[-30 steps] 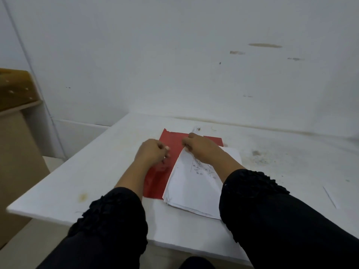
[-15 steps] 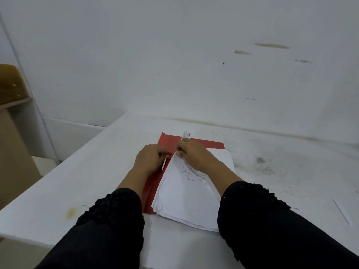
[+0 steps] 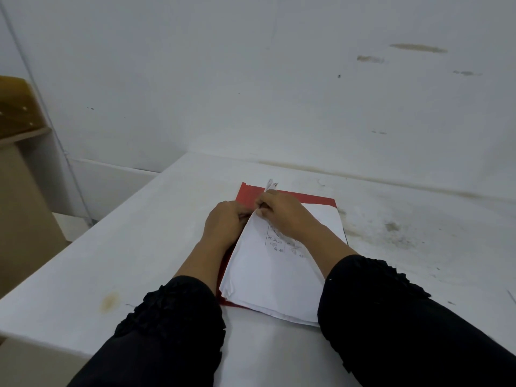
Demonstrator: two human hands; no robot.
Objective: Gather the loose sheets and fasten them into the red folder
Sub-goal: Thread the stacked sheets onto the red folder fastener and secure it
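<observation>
While both hands meet at the far left corner of the paper stack, the red folder [image 3: 252, 192] lies open and flat on the white table [image 3: 134, 255], its red showing along the far edge and down the left side. Loose sheets [image 3: 276, 277] rest on top of the folder as one uneven stack, skewed so the near corners overhang the folder's near edge; faint printed marks show on the top sheet. Left hand [image 3: 224, 223]: fingers curled, knuckles up, sitting on the folder just beside the stack's left edge; whether it pinches anything cannot be told, fingertips hidden. Right hand [image 3: 282, 213]: fingers curled round the raised far-left corner of the sheets, gripping it; a crumpled bit of white paper [image 3: 271, 185] sticks up past the knuckles. The two hands touch or nearly touch. Both forearms wear black sleeves [image 3: 173, 317]. Table surface shows a brown stain [image 3: 109, 301] near the left front edge and grey smudges [image 3: 391, 229] to the right of the folder. White wall [image 3: 251, 79] behind, scuffed.
</observation>
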